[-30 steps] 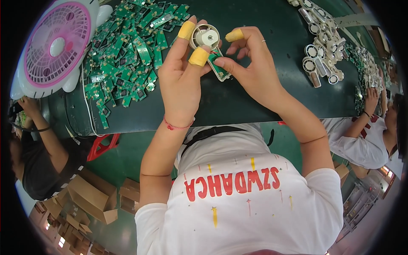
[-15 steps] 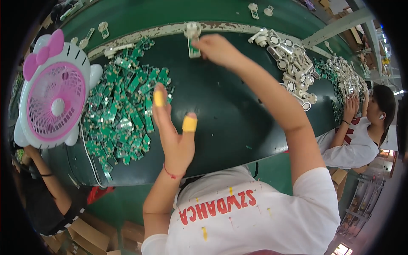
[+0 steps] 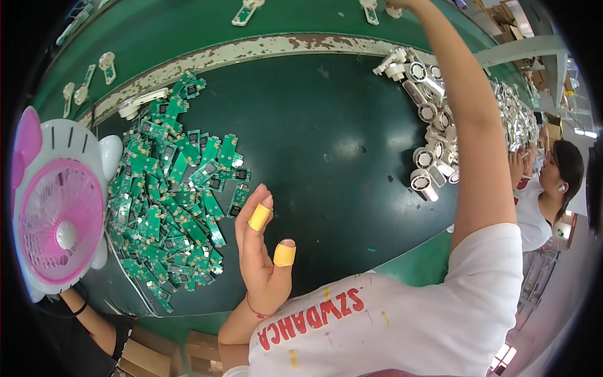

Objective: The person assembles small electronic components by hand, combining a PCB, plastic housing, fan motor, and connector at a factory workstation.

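My left hand: my left hand (image 3: 262, 257) hovers open and empty over the dark green work surface (image 3: 326, 151), fingers loosely spread, yellow tape wrapped round the index finger and thumb, a thin red band at the wrist.
My right hand: my right arm (image 3: 474, 125) stretches up to the far top edge; the hand itself runs out of view, so I cannot tell whether it grips anything.
Nearest things: a heap of small green circuit boards (image 3: 173, 207) lies just to the left of my left hand, near but not touching.
Right side: a cluster of white round fan housings (image 3: 430, 135) sits beside my right arm.
Far left: a white and pink cat-shaped desk fan (image 3: 56, 207) stands at the table edge.
Beyond: a green conveyor belt (image 3: 188, 25) carries a few white parts.
Others: a person in white (image 3: 553, 188) works at the right.
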Available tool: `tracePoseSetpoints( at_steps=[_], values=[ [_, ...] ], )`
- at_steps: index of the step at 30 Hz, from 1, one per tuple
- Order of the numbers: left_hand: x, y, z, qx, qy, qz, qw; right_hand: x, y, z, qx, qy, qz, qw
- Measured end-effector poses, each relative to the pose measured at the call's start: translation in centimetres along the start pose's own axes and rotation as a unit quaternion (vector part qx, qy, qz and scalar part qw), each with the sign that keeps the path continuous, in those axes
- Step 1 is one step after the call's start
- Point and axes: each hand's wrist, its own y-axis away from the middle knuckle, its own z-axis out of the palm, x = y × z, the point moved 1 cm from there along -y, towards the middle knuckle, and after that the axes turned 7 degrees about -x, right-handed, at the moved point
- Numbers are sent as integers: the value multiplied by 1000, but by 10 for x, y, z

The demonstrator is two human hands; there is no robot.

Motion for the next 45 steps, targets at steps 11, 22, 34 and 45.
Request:
tracePoseSetpoints(
  at_steps=[11,22,34,45],
  values=[
    [5,11,12,-26,-84,43,995,-133,199,76,168,-215,-414,868],
    [-7,18,2,86,-240,73,964,-273,337,67,-160,-705,-452,523],
    [-18,40,-12,119,-53,-13,991,-273,389,103,21,-537,-400,743],
    [-34,-5,-54,26,-608,84,789,-273,411,85,161,-324,-435,825]
  ],
)
